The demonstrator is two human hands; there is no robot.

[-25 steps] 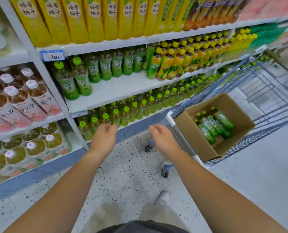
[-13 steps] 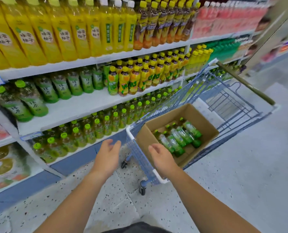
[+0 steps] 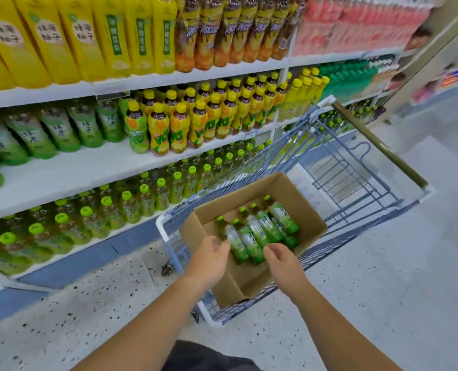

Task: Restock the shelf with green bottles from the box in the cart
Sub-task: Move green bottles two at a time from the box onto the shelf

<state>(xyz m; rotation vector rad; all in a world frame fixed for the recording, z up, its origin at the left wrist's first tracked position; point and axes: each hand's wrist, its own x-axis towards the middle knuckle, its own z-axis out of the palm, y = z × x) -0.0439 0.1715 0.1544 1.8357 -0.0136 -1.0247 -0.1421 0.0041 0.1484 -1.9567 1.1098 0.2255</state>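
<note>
The shelf (image 3: 69, 175) to the left of both hands is observed to carry a row of green bottles at its back, with a broad bare strip along its front edge; stocking is judged incomplete. The left hand (image 3: 209, 259) is positioned over the near-left rim of the box (image 3: 306, 207), fingers loosely spread and nothing grasped, the fingertips (image 3: 226, 245) lying just beside the leftmost bottle. Directly ahead of and between the two hands, the green bottles (image 3: 260, 231) are noted lying on their sides in the box, caps pointing away to the upper left; at least five are counted, none yet lifted. The right hand (image 3: 282, 259) is held at the near ends of the bottles, fingers curled but not closed on anything; contact cannot be confirmed. The box sits in the front end of the cart (image 3: 356, 170), whose remaining basket is seen to the right. The present stage is assessed as a reach for a pick, with all visible boxed stock remaining to be transferred.
</note>
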